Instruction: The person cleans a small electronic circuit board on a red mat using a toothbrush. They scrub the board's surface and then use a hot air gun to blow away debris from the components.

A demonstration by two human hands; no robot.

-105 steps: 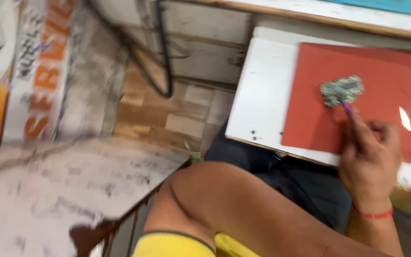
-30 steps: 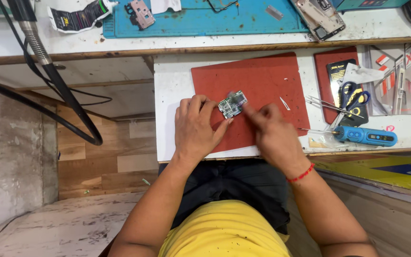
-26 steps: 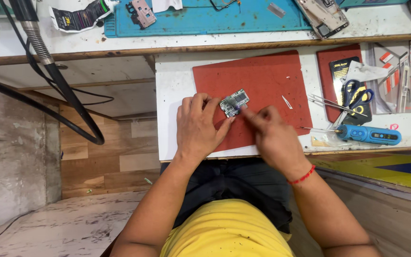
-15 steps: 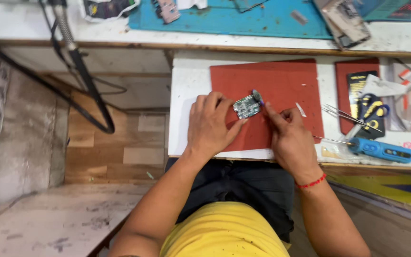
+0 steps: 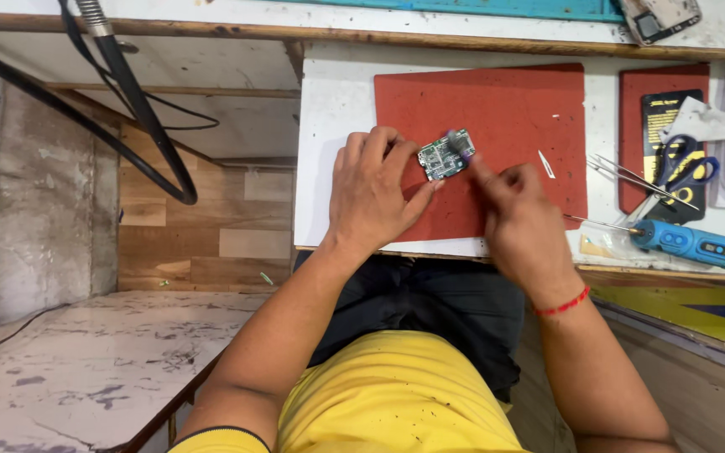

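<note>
The left hand (image 5: 375, 197) lies palm down on the red mat (image 5: 505, 109), fingers curled and pinching the near-left edge of a small green circuit board (image 5: 444, 154), while the right hand (image 5: 520, 225) is closed around a thin tool, blurred at the tip, touching the board's far-right end. The board sits near the mat's left edge, toward the near edge of the white worktop (image 5: 329, 126). It looks light, stiff and fragile, best held by its bare edges.

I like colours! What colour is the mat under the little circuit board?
Red mat, seen clearly from the head view.
</note>
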